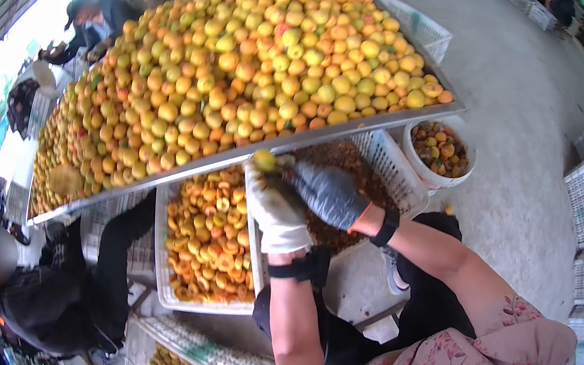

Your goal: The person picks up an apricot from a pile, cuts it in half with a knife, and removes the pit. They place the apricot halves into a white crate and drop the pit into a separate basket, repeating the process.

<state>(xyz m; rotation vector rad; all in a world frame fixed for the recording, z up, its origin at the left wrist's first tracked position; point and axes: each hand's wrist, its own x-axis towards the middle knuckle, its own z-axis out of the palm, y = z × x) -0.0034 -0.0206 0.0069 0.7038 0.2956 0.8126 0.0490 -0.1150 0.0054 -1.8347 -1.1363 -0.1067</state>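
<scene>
So the left grip (273, 202), in a pale glove (284, 226), is closed round a single yellow-green fruit (263, 160), held up right by the near rim of the worktop (359, 126). My guess is that spot makes for a short reach to the heap (248, 72), with the left crate (214, 308) and right crate (395, 168) just below for whatever drops. The right grip (328, 191), grey knit glove (339, 208), sits right beside it, but I can't make out if it's pinching anything. Orange halves (213, 239) on one side, dark brown bits (364, 174) on the other, probably so they don't mix. The bucket (438, 181) off to the right has duller, blotchy fruit. As for looks, the held one's small, roundish, partly hidden, and greener than most of the heap
</scene>
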